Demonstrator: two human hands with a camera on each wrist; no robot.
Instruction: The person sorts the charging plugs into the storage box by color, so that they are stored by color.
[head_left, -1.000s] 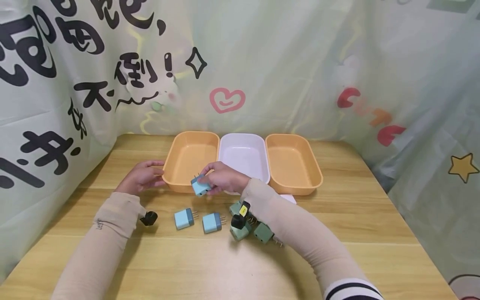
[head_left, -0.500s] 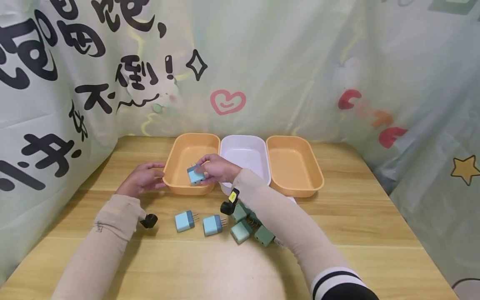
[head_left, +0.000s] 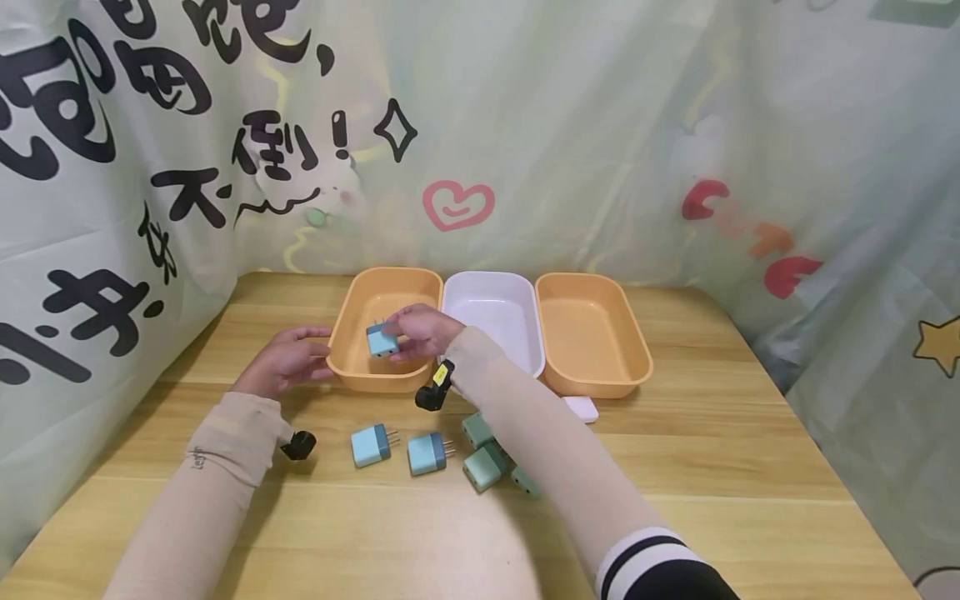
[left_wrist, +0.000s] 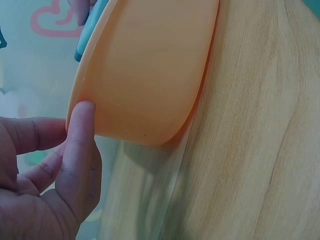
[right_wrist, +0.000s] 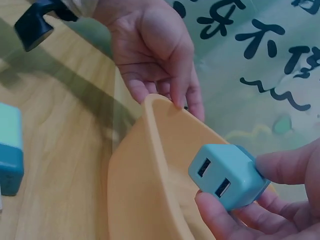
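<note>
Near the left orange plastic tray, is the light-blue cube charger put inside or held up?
Held up: the right hand pinches the light-blue charger above the rim of the left orange tray.

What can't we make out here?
- Head: green chargers' total count; right sleeve covers part of the cluster.
- Head: white object's identity; same sleeve covers part.
- Left wrist: most of held blue charger; left orange tray and top edge.
- Right wrist: table charger; left edge crops it.
</note>
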